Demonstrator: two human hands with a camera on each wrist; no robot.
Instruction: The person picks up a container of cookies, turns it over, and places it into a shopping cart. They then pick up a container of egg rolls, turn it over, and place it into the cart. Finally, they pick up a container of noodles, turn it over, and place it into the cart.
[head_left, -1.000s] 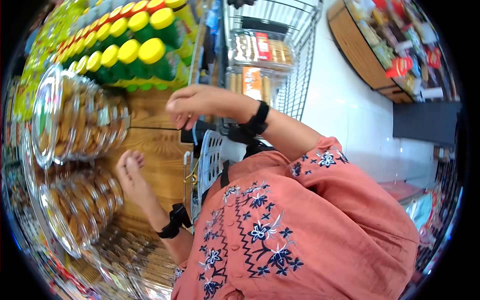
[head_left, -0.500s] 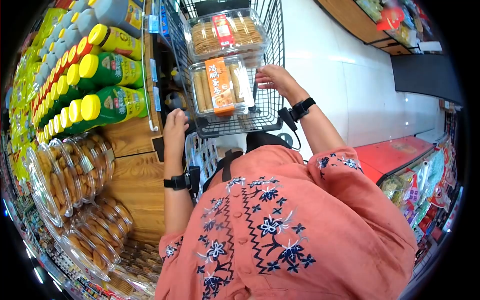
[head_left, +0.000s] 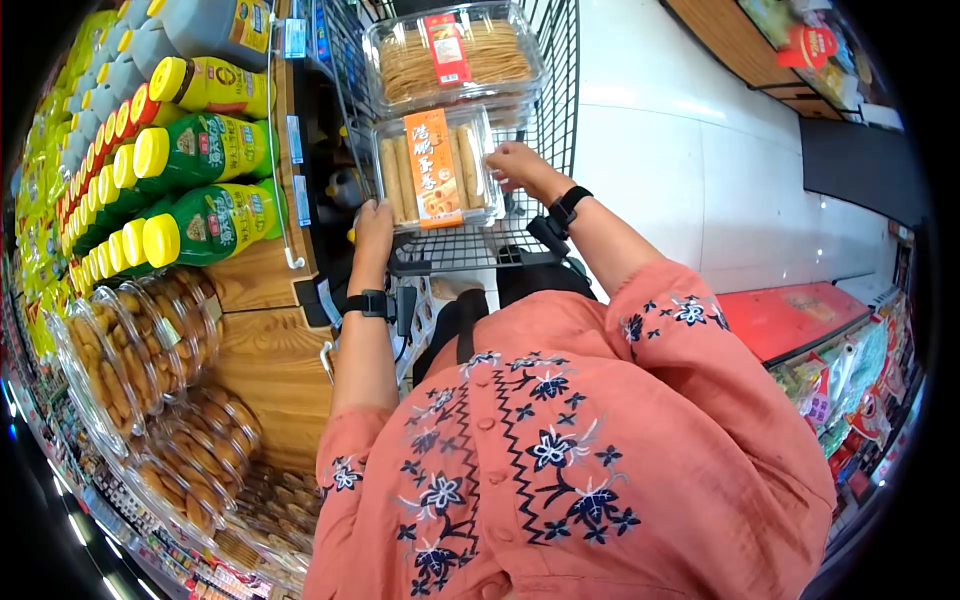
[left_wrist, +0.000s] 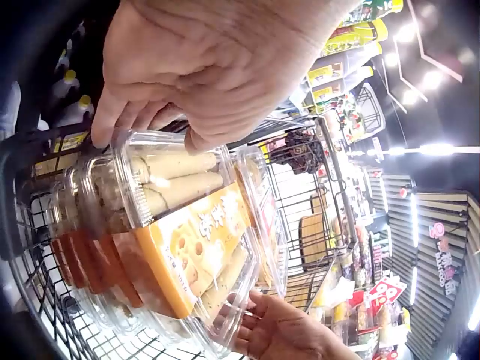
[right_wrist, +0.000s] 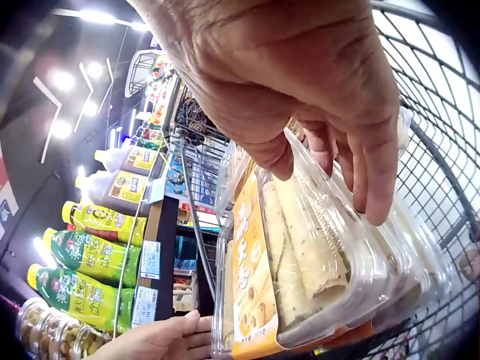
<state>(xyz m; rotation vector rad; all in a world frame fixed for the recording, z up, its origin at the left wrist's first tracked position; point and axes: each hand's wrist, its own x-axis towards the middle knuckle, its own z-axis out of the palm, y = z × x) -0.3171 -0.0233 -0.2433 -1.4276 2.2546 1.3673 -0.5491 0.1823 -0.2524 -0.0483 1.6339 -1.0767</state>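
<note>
A clear plastic box of egg rolls [head_left: 432,165] with an orange paper band lies on top of a stack of similar boxes in a wire shopping cart [head_left: 548,235]. My left hand [head_left: 374,238] grips its left side; in the left wrist view the thumb is at the lid edge and the fingers reach down the side. On the opposite side my right hand [head_left: 525,170] grips the edge, with thumb by the lid and fingers bent over the side wall in the right wrist view. Behind it sits a larger clear box [head_left: 455,58] of thin, stick-like snacks with a red label.
Left of the cart runs a wooden shelf [head_left: 270,370] with green, yellow-capped bottles [head_left: 225,220] and round clear tubs of cookies [head_left: 140,350]. A wire rail [head_left: 285,200] and price tags line its edge. White floor [head_left: 650,150] and a red-topped stand [head_left: 790,315] lie to the right.
Both hands have moved from over the wooden shelf to the cart and closed in on either side of the egg roll box. The head view has shifted toward the cart.
</note>
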